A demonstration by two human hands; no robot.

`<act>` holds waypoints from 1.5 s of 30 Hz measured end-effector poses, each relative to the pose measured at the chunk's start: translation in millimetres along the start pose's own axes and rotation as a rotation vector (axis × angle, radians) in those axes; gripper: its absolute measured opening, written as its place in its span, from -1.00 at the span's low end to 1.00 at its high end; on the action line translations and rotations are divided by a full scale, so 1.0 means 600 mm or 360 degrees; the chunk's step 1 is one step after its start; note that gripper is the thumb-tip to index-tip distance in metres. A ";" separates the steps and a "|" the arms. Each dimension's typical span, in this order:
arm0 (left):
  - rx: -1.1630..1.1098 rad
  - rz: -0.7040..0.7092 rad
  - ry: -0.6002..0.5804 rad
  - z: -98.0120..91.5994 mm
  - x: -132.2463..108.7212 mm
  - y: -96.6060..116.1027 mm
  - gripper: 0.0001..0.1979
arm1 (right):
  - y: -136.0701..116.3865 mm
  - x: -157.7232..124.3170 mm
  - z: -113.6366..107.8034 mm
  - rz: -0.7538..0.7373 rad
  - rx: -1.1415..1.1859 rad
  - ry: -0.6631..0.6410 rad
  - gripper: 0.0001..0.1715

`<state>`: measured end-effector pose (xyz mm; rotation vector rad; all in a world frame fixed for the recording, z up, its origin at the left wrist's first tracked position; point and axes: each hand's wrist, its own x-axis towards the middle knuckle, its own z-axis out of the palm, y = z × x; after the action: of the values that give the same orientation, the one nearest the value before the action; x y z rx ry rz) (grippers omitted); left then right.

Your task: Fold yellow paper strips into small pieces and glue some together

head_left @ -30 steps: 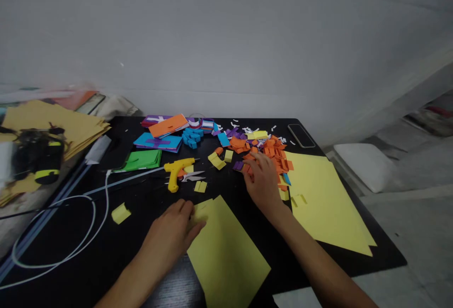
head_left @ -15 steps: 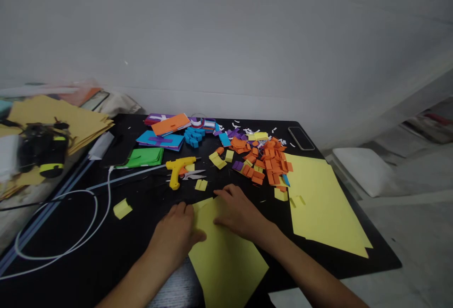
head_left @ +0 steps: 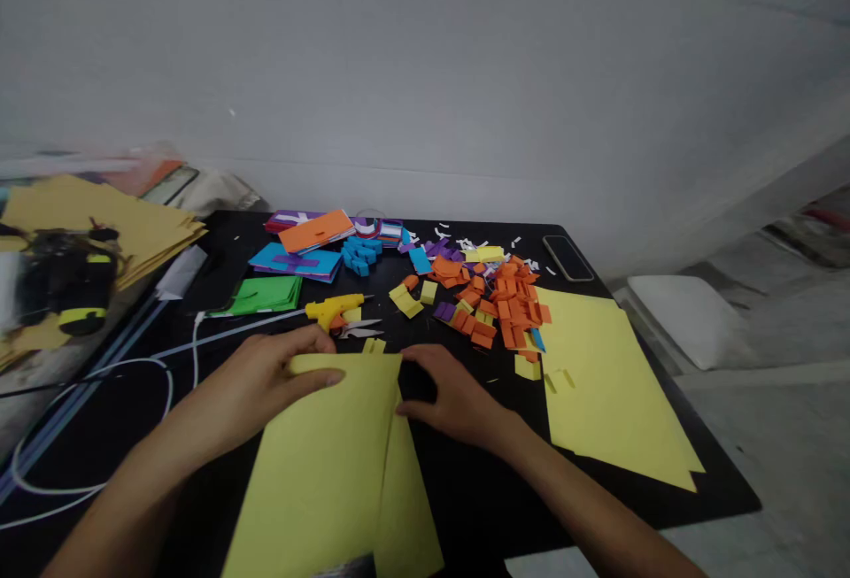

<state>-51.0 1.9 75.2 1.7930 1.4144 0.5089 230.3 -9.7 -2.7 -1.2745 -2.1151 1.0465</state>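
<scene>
A yellow paper sheet (head_left: 325,445) stands between my hands, raised at its far edge and overlapping a second yellow layer along the right; I cannot tell if both are one folded sheet. My left hand (head_left: 279,374) pinches the far left corner, thumb on the near face. At the far right corner, my right hand (head_left: 444,392) grips the edge between thumb and fingers. Just beyond the paper lie a yellow glue gun (head_left: 330,308) and scissors (head_left: 359,328). Small folded yellow paper pieces (head_left: 406,299) rest near my right hand.
Orange folded paper pieces (head_left: 514,304) pile up right of centre, beside larger yellow sheets (head_left: 611,383). A phone (head_left: 567,258) lies at the back right. Stacked green (head_left: 266,295) and blue paper items (head_left: 296,261) sit back left. A white cable (head_left: 169,383) loops across the left side.
My left hand has moved left and lifted the paper's far left corner. The sheet now rises and covers more of the table to the left. My right hand stays near the far right corner.
</scene>
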 end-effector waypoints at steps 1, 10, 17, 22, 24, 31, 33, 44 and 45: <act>0.0133 -0.0016 -0.0167 -0.008 -0.005 -0.006 -0.73 | -0.002 -0.006 0.010 -0.0051 -0.0134 -0.0096 -0.14; 0.0667 -0.0319 -0.0315 0.009 -0.061 -0.086 -0.83 | -0.006 -0.021 0.031 0.0053 -0.0448 -0.0210 -0.24; 0.0592 -0.0307 0.0114 0.042 -0.069 -0.115 -0.80 | -0.004 -0.023 0.022 0.0185 -0.0192 0.0161 -0.73; 0.0710 -0.0224 0.0408 0.092 -0.078 -0.118 -0.79 | -0.001 -0.015 0.003 0.0350 0.0490 0.0231 -0.82; 0.0844 0.0028 0.0557 0.114 -0.081 -0.115 -0.85 | 0.003 -0.009 -0.007 0.0315 0.0647 0.0370 -0.74; 0.0948 0.0794 0.0861 0.149 -0.066 -0.060 -0.90 | -0.012 0.003 -0.049 -0.0244 -0.0165 0.1117 -0.67; 0.0726 0.0763 0.0812 0.146 -0.048 -0.036 -0.90 | -0.026 0.005 -0.058 -0.0387 -0.0303 0.1155 -0.71; -0.0422 0.0307 0.0498 0.085 0.085 0.083 -0.72 | -0.087 0.034 -0.089 -0.0037 0.0850 0.0731 -0.77; -0.0477 0.0317 0.0429 0.076 0.089 0.091 -0.72 | -0.093 0.037 -0.094 -0.0030 0.0883 0.0674 -0.78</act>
<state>31.9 33.2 81.3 1.6715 1.2584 1.0432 229.7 15.1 75.8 -1.0737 -1.3896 1.1297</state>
